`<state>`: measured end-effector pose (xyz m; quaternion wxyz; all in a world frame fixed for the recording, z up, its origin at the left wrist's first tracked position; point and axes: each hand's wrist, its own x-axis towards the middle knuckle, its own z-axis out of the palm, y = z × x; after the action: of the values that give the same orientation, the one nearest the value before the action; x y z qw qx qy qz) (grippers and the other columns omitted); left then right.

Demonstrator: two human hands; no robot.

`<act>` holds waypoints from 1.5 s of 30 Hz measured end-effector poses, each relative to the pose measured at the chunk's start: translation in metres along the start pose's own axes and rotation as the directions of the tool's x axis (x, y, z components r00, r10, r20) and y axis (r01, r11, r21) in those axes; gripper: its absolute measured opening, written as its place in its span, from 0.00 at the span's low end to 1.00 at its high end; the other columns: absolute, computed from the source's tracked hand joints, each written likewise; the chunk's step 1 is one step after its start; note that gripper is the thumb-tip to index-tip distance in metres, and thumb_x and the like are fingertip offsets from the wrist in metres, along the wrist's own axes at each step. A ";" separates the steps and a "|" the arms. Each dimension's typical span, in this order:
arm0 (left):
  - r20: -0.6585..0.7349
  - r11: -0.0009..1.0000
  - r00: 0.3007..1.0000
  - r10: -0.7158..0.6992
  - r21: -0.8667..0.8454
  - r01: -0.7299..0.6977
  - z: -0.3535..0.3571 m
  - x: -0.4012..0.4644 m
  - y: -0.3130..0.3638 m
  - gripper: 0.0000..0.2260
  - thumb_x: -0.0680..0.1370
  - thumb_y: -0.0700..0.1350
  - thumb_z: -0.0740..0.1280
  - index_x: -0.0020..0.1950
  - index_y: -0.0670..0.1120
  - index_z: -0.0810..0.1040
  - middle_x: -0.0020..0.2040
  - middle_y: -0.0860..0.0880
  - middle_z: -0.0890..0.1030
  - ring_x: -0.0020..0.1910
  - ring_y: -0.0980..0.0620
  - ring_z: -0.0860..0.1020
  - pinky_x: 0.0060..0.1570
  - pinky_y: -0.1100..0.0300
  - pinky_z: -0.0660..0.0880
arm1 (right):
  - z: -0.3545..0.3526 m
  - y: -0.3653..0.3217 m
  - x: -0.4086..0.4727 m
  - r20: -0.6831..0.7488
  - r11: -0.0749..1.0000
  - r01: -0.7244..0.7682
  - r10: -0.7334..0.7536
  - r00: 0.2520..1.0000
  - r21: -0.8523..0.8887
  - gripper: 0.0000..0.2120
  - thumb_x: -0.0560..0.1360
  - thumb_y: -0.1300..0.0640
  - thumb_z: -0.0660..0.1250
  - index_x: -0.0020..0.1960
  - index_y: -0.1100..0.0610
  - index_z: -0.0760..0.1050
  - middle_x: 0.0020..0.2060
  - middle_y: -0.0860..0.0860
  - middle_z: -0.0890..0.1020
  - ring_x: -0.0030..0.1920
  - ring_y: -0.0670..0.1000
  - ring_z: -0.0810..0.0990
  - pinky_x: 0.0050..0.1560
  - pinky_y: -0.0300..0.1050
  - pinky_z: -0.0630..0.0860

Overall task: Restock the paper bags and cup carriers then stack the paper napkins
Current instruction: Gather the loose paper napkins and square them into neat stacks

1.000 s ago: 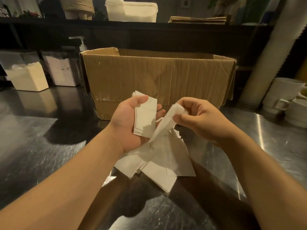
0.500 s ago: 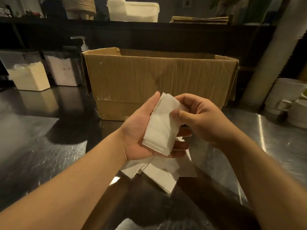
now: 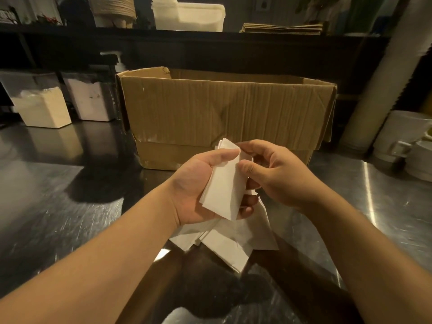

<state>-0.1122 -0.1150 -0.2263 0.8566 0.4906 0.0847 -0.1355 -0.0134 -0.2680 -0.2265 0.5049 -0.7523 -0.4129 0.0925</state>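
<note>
Both hands meet over the counter, just in front of the cardboard box (image 3: 224, 118). Left hand (image 3: 198, 188) lies palm up and grips a small stack of folded paper napkins (image 3: 222, 188), thumb pressed along the stack's upper edge and fingertips curled up beneath its lower right side. Right hand (image 3: 275, 174) pinches the stack's right edge, thumb on the top sheet and curled fingers behind it.

Below the hands, loose napkins (image 3: 233, 244) lie in an untidy overlapping heap on the steel counter (image 3: 58, 218), partly hidden by the left wrist. The box stands open-topped and creased behind them, closing off the middle of the counter. To its left sit two clear containers (image 3: 42, 106), one holding pale contents, with a pump bottle (image 3: 118, 61) behind. At the right, white mugs (image 3: 402, 141) stand beside a tall pale column (image 3: 378, 85).

A dark shelf (image 3: 210, 43) runs along the back, carrying a white tub (image 3: 189, 16) and a flat pile of brown paper bags (image 3: 282, 29). Lighting is dim and warm, and the scratched counter shows glare.
</note>
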 end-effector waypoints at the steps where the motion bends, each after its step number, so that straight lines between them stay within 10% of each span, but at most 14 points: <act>1: -0.017 1.000 1.000 -0.007 0.005 0.007 -0.001 0.000 0.000 0.19 0.73 0.55 0.69 0.61 0.47 0.81 0.47 0.41 0.83 0.45 0.43 0.80 0.50 0.48 0.76 | 0.000 0.001 0.000 0.002 1.000 0.000 0.000 1.000 0.001 0.13 0.82 0.55 0.66 0.64 0.43 0.72 0.57 0.40 0.79 0.56 0.46 0.81 0.47 0.36 0.83; 9: -0.028 0.994 0.997 0.065 -0.088 -0.068 -0.007 -0.001 0.006 0.24 0.75 0.56 0.67 0.66 0.43 0.77 0.51 0.41 0.81 0.44 0.46 0.78 0.45 0.54 0.75 | -0.009 0.002 0.007 -0.148 0.992 -0.120 0.112 0.983 -0.043 0.09 0.83 0.51 0.65 0.63 0.47 0.75 0.52 0.42 0.83 0.51 0.45 0.83 0.49 0.39 0.81; 18: -0.177 0.952 0.966 0.189 -0.208 -0.224 -0.011 0.003 0.008 0.16 0.79 0.53 0.64 0.54 0.42 0.80 0.48 0.43 0.81 0.41 0.47 0.74 0.44 0.55 0.71 | -0.008 0.013 0.012 -0.008 0.681 -0.403 0.504 0.864 -0.612 0.16 0.80 0.39 0.65 0.59 0.48 0.83 0.51 0.48 0.81 0.50 0.50 0.79 0.51 0.44 0.74; 28: -0.234 0.965 0.958 0.166 -0.161 -0.206 -0.012 0.007 0.007 0.17 0.78 0.53 0.65 0.58 0.42 0.80 0.48 0.43 0.81 0.40 0.46 0.76 0.42 0.54 0.73 | -0.001 0.002 0.005 0.015 0.848 -0.432 0.458 0.889 -0.306 0.14 0.76 0.45 0.74 0.57 0.50 0.79 0.46 0.46 0.82 0.43 0.48 0.82 0.34 0.37 0.74; 41: -0.231 0.965 0.961 0.150 -0.179 -0.194 -0.012 0.007 0.008 0.19 0.71 0.52 0.68 0.58 0.43 0.79 0.47 0.43 0.81 0.40 0.47 0.75 0.42 0.55 0.72 | -0.012 -0.002 0.007 -0.124 0.872 -0.486 0.476 0.870 -0.059 0.07 0.79 0.52 0.71 0.55 0.53 0.78 0.51 0.52 0.83 0.51 0.55 0.82 0.58 0.55 0.81; 45: -0.233 0.970 0.963 0.138 -0.164 -0.179 -0.014 0.009 0.006 0.19 0.72 0.53 0.68 0.58 0.43 0.80 0.48 0.43 0.81 0.41 0.46 0.76 0.44 0.55 0.73 | 0.006 -0.002 0.009 -0.142 0.808 -0.576 0.560 0.816 -0.123 0.10 0.80 0.44 0.68 0.49 0.49 0.73 0.39 0.47 0.76 0.39 0.48 0.75 0.38 0.45 0.73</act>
<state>-0.1018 -0.1016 -0.2310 0.8916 0.4269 0.1513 -0.0029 -0.0117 -0.2567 -0.2253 0.4118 -0.8830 -0.1495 0.1683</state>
